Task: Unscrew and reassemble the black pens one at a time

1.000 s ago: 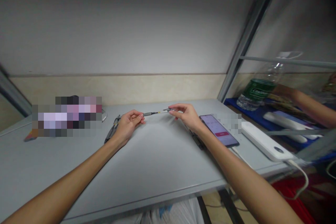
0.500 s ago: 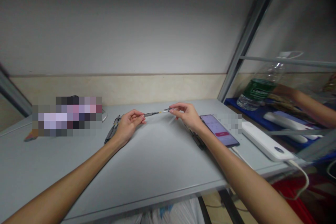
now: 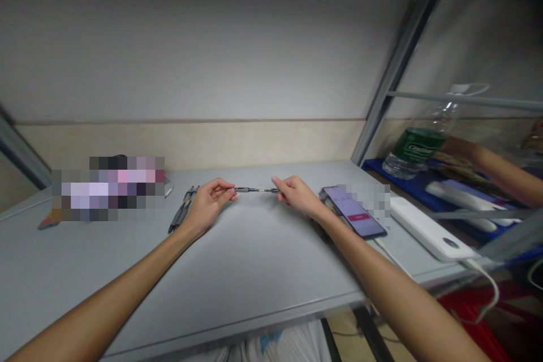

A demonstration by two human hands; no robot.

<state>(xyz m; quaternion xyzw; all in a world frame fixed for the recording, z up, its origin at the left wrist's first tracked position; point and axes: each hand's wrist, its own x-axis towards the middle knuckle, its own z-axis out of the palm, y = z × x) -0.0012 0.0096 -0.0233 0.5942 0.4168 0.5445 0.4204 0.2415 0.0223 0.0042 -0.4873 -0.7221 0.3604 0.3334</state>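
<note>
Above the grey table (image 3: pixel 237 283), a thin dark pen (image 3: pixel 250 189) lies nearly level between my two hands. My left hand (image 3: pixel 211 202) pinches its left end. The fingers of my right hand (image 3: pixel 292 193) are closed on its right end. Between the hands, the middle of the pen looks thin, with a small yellowish part. Several dark pens (image 3: pixel 181 212) lie on the table just left of my left hand. More dark pens (image 3: pixel 321 229) are partly hidden under my right forearm, beside the phone.
A phone (image 3: pixel 356 212) and a white power bank (image 3: pixel 428 229) with a cable lie at the right. Beyond the metal frame, a large bottle (image 3: pixel 418 144) stands on a blue surface. A blurred-out pinkish item (image 3: pixel 110 189) sits at the back left, before the wall.
My right hand has lowered slightly and its fingers have curled in around the right end. The pen pieces, tilted and joined by a pale thin part before, now form one nearly level line.
</note>
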